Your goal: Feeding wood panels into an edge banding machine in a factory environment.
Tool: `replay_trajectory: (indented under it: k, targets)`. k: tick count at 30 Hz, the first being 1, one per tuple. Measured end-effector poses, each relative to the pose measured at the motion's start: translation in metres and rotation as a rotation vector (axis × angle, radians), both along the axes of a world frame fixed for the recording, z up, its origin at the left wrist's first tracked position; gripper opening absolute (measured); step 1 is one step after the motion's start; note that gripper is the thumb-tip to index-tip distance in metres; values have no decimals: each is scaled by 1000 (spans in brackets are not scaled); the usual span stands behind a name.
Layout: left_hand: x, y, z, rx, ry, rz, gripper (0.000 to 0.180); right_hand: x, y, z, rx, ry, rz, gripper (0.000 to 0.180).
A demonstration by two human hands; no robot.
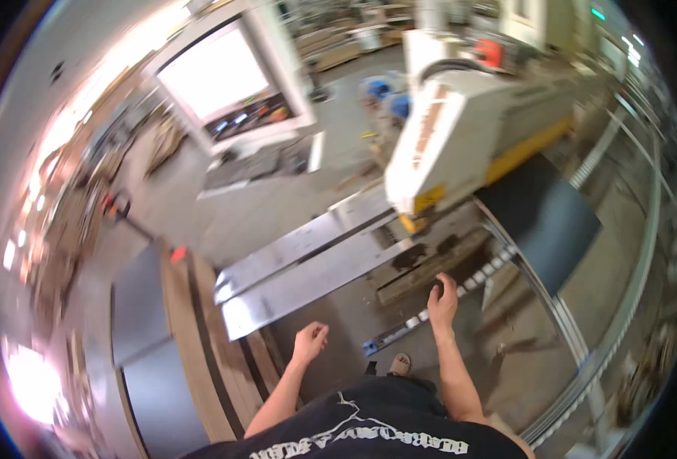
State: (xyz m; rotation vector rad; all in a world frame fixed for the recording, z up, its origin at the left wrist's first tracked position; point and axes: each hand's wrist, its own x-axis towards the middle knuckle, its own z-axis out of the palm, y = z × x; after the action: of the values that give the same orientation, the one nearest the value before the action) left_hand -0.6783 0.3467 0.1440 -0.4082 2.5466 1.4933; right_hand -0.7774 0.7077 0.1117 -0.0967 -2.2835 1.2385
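My left hand (310, 342) is over the floor just off the near end of a pale metal machine bed (308, 284). Its fingers are curled in, and nothing shows in them. My right hand (443, 302) hovers above a rail with white rollers (485, 274), thumb and fingers apart and holding nothing. Beyond it, to the right, a dark flat panel (541, 218) lies beside a large white and yellow machine (461, 141). Whether my right hand touches the rail cannot be made out.
Stacked boards with dark faces (143, 306) stand at my left. A pallet jack handle (128, 218) is behind them. Farther off is a white-framed cabinet with a bright screen (216, 73). A curved roller conveyor (621, 336) bounds the right side.
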Motion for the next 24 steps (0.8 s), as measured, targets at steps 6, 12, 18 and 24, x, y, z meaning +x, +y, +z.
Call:
replay_trajectory:
  k: [6,12,18,24]
  targets:
    - [50,-57,26,-103,142,184,23,48,-153,9,-53,-219,605,20]
    - [127,-150,56,-275,385,501,22,110,-240,10,34,-250,1109,15]
    - [251,-271,103,-646,421,915,25,143,-293,23,134,-513,1459,15]
    - [384,-435,61,-809,111,1062,51,153,-341,22,243,-567,1519,16]
